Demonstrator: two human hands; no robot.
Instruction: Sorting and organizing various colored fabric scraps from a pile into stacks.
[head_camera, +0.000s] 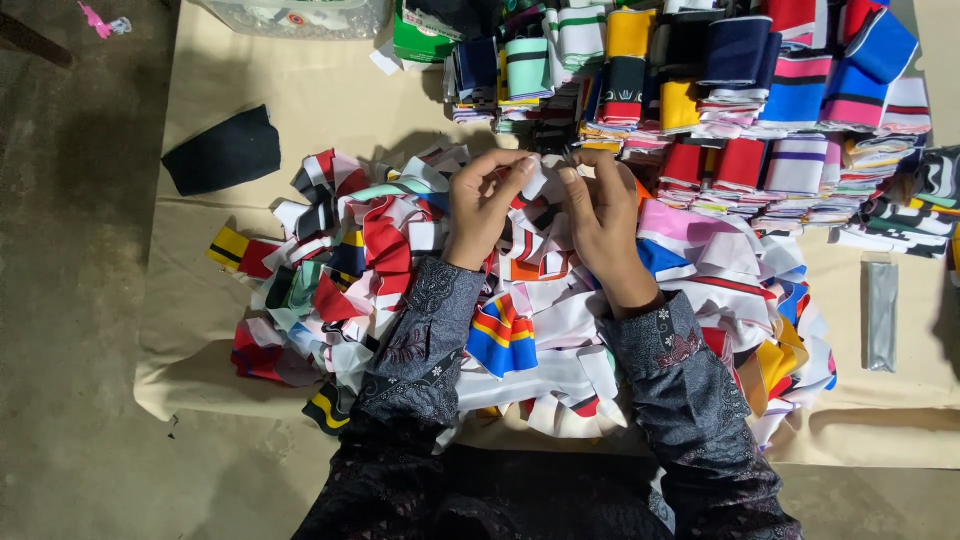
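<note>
My left hand and my right hand are raised together over a loose heap of striped fabric scraps. Both pinch a small white fabric piece between thumbs and fingertips. The heap spreads under and around my forearms in red, white, blue, yellow and black. Dark patterned sleeves cover both arms. What lies under my palms is hidden.
Folded striped fabric stacks stand in rows at the back right. A black cloth piece lies at the left on the beige sheet. A grey flat bar rests at the right. A clear plastic tub sits at the far edge.
</note>
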